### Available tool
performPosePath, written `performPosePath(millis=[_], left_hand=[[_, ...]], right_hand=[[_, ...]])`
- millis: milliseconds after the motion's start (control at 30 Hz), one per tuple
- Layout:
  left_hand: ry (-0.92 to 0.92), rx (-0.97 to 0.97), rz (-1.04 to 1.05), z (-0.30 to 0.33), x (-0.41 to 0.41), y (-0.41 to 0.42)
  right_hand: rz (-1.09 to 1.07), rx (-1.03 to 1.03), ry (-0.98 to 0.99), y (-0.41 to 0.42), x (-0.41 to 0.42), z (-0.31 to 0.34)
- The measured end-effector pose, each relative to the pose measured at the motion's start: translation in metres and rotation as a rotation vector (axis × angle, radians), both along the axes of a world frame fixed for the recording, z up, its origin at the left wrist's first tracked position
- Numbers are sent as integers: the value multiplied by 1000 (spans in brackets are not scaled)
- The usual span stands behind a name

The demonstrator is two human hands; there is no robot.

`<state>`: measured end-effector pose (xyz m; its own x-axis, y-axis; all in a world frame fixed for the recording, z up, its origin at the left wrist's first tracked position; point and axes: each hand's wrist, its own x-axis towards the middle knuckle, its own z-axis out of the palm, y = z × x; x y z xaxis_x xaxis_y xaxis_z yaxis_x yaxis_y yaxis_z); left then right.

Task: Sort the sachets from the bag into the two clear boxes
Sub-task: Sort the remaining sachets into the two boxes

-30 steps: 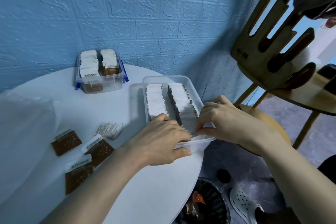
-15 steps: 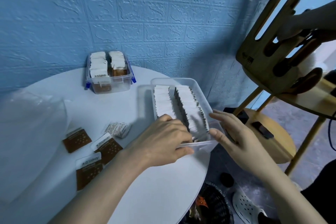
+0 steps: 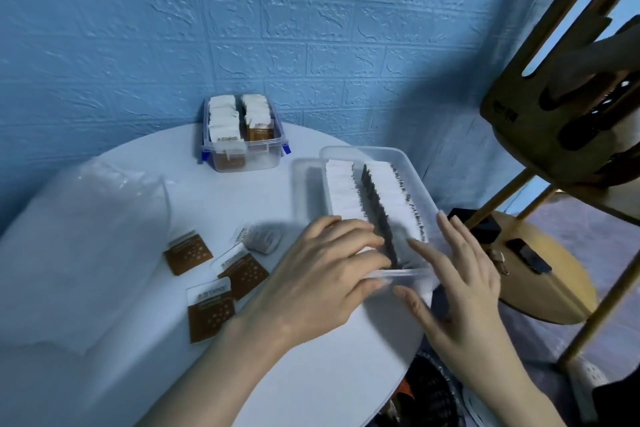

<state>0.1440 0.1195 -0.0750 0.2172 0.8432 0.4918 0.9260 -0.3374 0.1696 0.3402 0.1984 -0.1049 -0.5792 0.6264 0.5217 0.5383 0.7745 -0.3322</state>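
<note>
Fingers of left hand (image 3: 322,274) curled down over the near end of the left row of white sachets (image 3: 341,191) in the large clear box (image 3: 412,170), thumb against the box's near rim, looks like it's pressing the row tight; whether it actually pinches a sachet, cannot tell. Right hand (image 3: 460,274) flat and open, fingers straight and slightly spread, alongside the box's near right corner, fingertips at the right row; contact with the wall blurred, can't confirm. Large box sits at the table (image 3: 329,374) edge, near corner looks close to overhanging. Small clear box (image 3: 242,163) with blue latches at the back by the wall, packed with brown-and-white sachets, well apart from the hands. Still unsorted on the table: three brown sachets (image 3: 211,308) and one crumpled white sachet (image 3: 261,237), just left of the left hand. Clear plastic bag (image 3: 79,236) lies far left, contents not readable. Step in hand, judged: squaring up the rows in the large box. To do it well: keep right palm bracing the box so it doesn't slide off the edge, push rows back evenly with left fingers to open a gap at the near end, keep sachets upright. Then brown ones probably go to the small box, white one here. Task looks mostly done
</note>
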Motion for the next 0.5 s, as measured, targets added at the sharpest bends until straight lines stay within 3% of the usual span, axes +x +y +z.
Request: performPosePath(millis=[100, 233, 333, 500], left_hand=[[-80, 118, 147, -8, -14, -39], [-206, 198, 498, -31, -42, -92], [-121, 142, 698, -48, -59, -119], [35, -22, 680, -69, -62, -138]], right_hand=[[69, 39, 56, -28, -19, 9], [263, 8, 94, -60, -48, 1], [385, -107, 52, -72, -69, -11], [447, -239, -36, -78, -103, -21]])
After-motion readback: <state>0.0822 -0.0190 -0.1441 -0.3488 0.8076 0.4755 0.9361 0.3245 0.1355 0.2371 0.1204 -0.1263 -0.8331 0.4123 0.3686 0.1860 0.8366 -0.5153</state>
